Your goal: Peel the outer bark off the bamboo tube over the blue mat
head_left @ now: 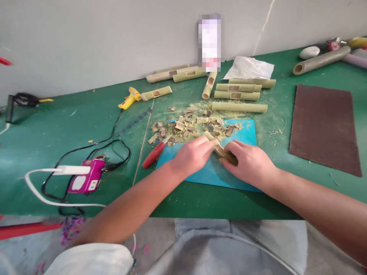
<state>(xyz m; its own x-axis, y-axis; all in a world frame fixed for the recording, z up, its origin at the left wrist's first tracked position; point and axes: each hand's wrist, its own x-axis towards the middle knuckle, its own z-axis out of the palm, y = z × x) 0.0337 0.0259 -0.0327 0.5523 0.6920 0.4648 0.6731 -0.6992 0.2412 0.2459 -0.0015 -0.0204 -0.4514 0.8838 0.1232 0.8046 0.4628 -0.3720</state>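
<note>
A bamboo tube (219, 149) with an opening cut in its side lies slantwise between my hands, over a blue sheet (209, 177). My right hand (248, 162) is closed round its near end. At the middle and far part, the fingers of my left hand (193, 154) are bent against the tube near the cut; whether they pinch a small tool or chip is hidden. Bamboo chips and shavings (186, 128) are heaped just beyond my hands. Left of my left hand rests a red-handled knife (155, 154), its blade pointing into the chips.
Several bamboo tubes (239, 107), many with cut windows, lie toward the wall, beside white tissue (249, 68). A yellow glue gun (130, 98), a ruler (134, 122) and a purple power strip (87, 175) with cords are at left. Brown cloth (325, 130) lies at right.
</note>
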